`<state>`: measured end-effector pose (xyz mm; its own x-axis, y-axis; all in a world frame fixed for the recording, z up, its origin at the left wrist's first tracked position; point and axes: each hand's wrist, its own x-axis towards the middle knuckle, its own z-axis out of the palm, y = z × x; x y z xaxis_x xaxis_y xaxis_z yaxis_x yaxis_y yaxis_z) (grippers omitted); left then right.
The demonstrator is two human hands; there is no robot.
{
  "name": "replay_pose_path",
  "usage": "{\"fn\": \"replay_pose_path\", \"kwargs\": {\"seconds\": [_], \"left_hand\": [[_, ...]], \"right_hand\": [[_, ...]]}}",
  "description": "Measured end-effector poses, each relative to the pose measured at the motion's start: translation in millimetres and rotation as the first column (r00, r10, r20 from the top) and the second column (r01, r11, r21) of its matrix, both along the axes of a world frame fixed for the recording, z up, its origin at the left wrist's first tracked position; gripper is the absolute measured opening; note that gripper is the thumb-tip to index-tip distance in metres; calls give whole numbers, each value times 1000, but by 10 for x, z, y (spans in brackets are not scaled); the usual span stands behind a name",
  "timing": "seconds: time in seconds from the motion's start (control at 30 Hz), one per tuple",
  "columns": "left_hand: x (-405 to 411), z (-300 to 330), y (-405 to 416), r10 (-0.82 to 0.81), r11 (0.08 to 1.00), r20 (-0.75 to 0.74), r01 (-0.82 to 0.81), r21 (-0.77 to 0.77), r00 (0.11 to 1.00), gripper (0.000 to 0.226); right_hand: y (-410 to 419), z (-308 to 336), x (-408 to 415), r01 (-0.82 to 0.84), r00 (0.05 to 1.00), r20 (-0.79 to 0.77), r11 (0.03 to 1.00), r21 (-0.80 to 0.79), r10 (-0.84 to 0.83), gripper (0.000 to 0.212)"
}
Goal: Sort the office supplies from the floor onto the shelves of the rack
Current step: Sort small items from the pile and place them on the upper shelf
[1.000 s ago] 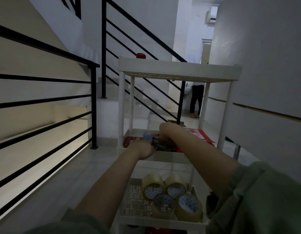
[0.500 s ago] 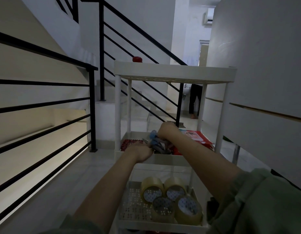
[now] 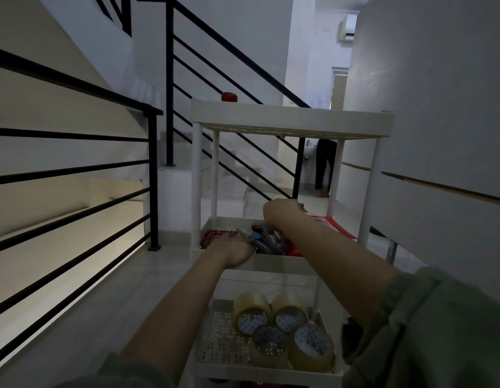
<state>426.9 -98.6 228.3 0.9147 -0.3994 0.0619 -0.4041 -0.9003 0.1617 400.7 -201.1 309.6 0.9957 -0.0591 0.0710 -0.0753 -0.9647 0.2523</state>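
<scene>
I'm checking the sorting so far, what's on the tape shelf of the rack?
Four rolls of clear tape lie clustered on the perforated shelf, toward its right side. Its left part is bare. The right forearm hides the far right corner.

Both my forearms are bare from the wrist up past the elbow, with no watch, band or ring that I can make out in this dim light. My left hand (image 3: 234,253) and my right hand (image 3: 279,212) show only their backs; my fingers are out of sight. I wear a muted green top: its right sleeve (image 3: 428,326) is loose, pushed up above the elbow, bunched in soft folds with a thick rolled edge. The left sleeve (image 3: 125,373) shows as a plain green strip, same cloth.
</scene>
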Motion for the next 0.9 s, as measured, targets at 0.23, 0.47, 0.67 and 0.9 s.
{"fn": "replay_pose_path", "kwargs": {"seconds": [0.23, 0.47, 0.67, 0.9], "left_hand": [[-34, -15, -16, 28, 999, 76, -29, 14, 997, 44], [-100, -10, -9, 68, 997, 123, -70, 11, 990, 43], [-233, -33, 18, 99, 995, 369, -101, -13, 924, 37], [-572, -174, 110, 49, 977, 649, 97, -187, 759, 47]], "right_hand": [[-13, 28, 32, -60, 986, 149, 993, -99, 75, 33], [-29, -78, -68, -94, 974, 189, 983, -156, 123, 33], [0, -110, -238, -138, 947, 263, 974, -179, 182, 27], [106, -244, -736, -186, 856, 443, 959, -214, 265, 21]]}}
